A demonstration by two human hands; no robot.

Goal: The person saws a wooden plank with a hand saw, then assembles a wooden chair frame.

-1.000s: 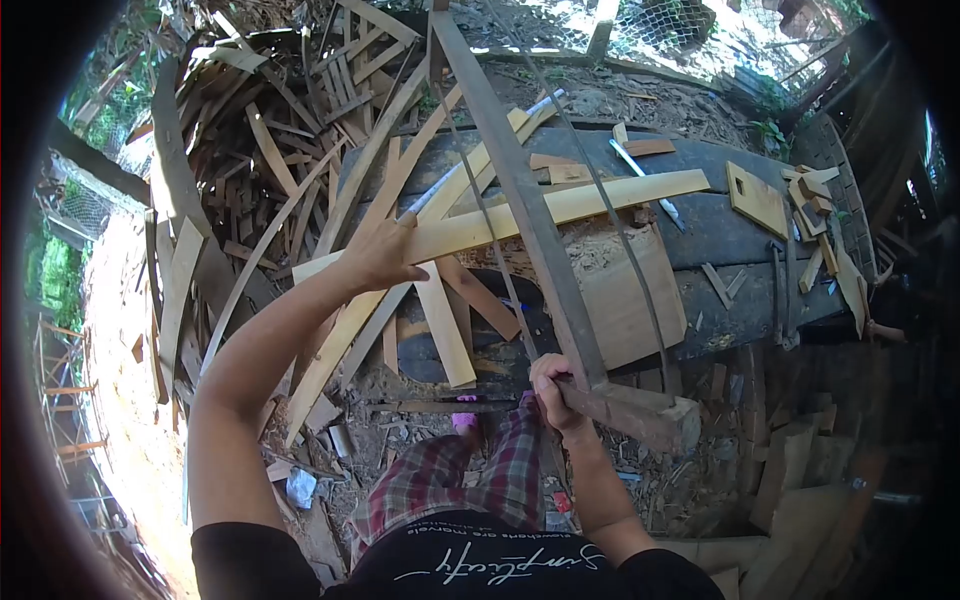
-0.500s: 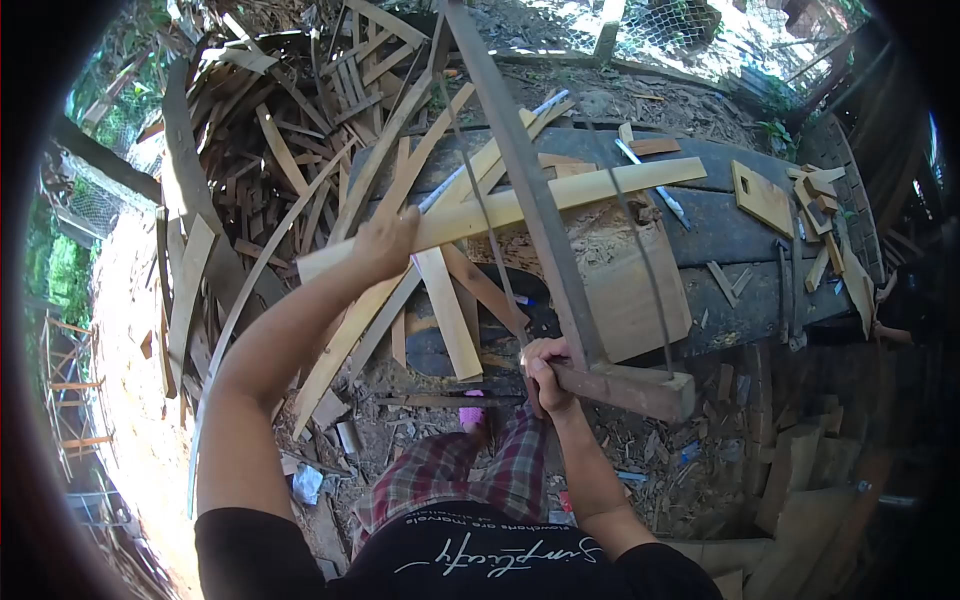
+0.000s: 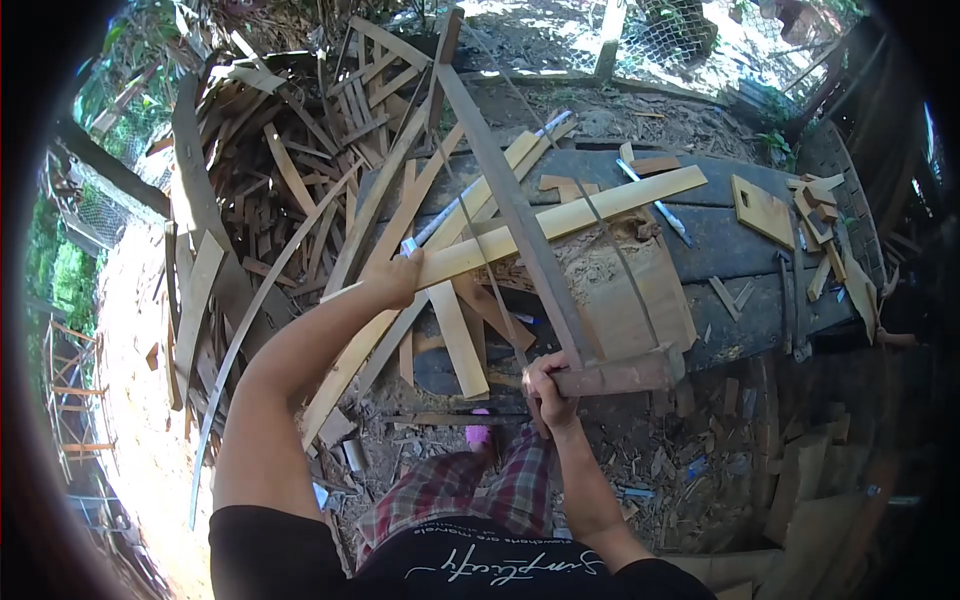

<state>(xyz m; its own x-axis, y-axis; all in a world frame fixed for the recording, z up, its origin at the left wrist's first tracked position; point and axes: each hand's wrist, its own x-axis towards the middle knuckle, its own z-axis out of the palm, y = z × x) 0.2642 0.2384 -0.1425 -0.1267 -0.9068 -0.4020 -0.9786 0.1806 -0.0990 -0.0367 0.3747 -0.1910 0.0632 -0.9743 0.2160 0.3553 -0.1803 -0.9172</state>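
Observation:
My left hand is closed around the left part of a long pale wooden board, which lies across the bench. My right hand grips the near end of a wooden frame saw, at its lower crosspiece. The saw slants away from me over the board, its far end up by the wood pile. Its thin blade crosses the board just right of my left hand; whether it has cut into the wood is too small to tell. A broad rough-topped wood block sits under the board's right part.
Several loose strips lean on the bench's left side, beside a big scrap pile. A yellow board with a hole, offcuts and a hammer-like tool lie at right. Wood scraps cover the ground around my feet.
The saw has shifted toward me and its far end has come into view; its lower crosspiece has turned. My left hand stays on the board. The view has shifted slightly.

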